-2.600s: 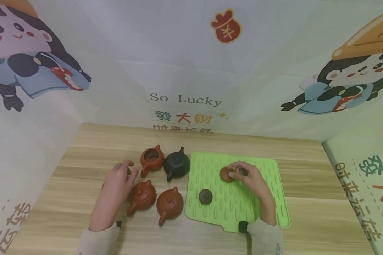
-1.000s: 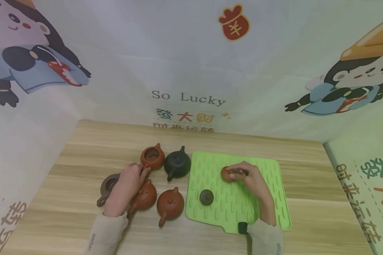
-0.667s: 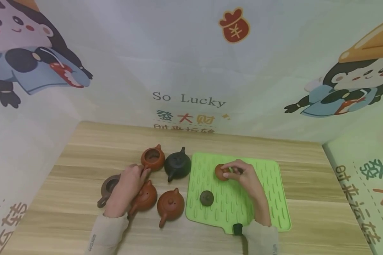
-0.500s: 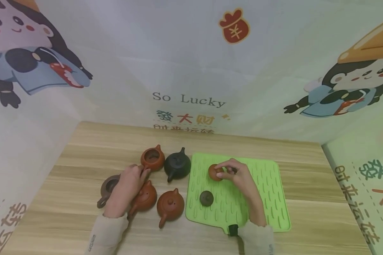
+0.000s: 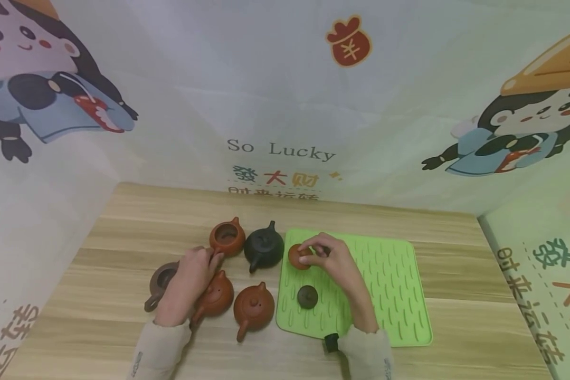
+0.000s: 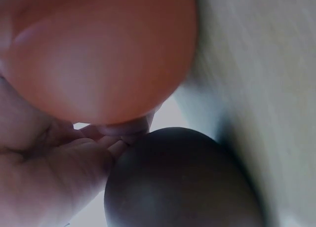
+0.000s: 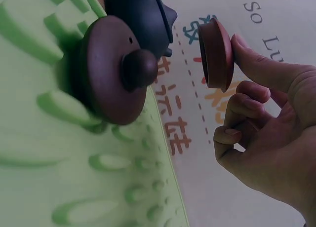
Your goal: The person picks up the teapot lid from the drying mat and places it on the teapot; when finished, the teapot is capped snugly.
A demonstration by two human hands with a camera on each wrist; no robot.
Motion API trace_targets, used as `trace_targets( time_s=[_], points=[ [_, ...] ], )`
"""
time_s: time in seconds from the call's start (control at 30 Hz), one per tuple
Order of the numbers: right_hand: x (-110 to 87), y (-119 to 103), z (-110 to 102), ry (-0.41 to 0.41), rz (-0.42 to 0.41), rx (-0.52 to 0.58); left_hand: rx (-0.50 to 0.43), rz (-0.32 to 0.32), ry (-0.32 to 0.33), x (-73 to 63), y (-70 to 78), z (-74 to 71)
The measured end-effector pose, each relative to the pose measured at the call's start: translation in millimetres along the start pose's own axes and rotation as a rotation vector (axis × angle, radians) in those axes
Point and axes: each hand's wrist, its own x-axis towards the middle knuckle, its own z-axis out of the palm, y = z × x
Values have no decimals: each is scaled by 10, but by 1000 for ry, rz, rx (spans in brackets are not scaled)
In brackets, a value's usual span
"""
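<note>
My left hand [image 5: 187, 282] pinches the handle of a lidless reddish-brown teapot [image 5: 240, 244] at the back left. Thumb and fingers of my right hand [image 5: 334, 261] pinch a round reddish-brown lid [image 5: 295, 257]. That lid [image 7: 219, 54] is raised above the green mat, near its left edge. On the mat lies a dark brown lid [image 5: 307, 297], knob up. Below my left palm, a lidded reddish-brown teapot [image 5: 220, 293] is partly hidden. In the left wrist view, a rounded orange-red pot wall [image 6: 103, 59] sits close to the hand, beside a dark brown one [image 6: 173, 182].
A black teapot [image 5: 264, 248] stands between the lidless reddish-brown pot and the green ribbed mat [image 5: 389, 295]. Another lidded reddish-brown teapot [image 5: 254, 309] stands nearer the front. A lidless brown teapot [image 5: 158, 279] is left of my left wrist. A printed cloth [image 5: 285, 116] hangs behind.
My left hand has moved to the lidless pot's handle and stayed there. My right hand has carried the reddish-brown lid leftward over the mat.
</note>
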Motion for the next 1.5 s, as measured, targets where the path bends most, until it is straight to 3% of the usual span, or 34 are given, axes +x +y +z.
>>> trace_targets(
  time_s=[0.23, 0.53, 1.17, 1.5],
  points=[
    [89, -84, 99, -29, -32, -19, -10, -22, -24, 12, 5, -21],
    [218, -220, 249, -68, -12, -77, -6, -16, -25, 11, -6, -24],
    [507, -396, 519, -150, -57, -53, -4, -32, -51, 0, 18, -20],
    [662, -468, 629, -195, -102, -64, -3, -26, -29, -13, 9, -11]
  ],
)
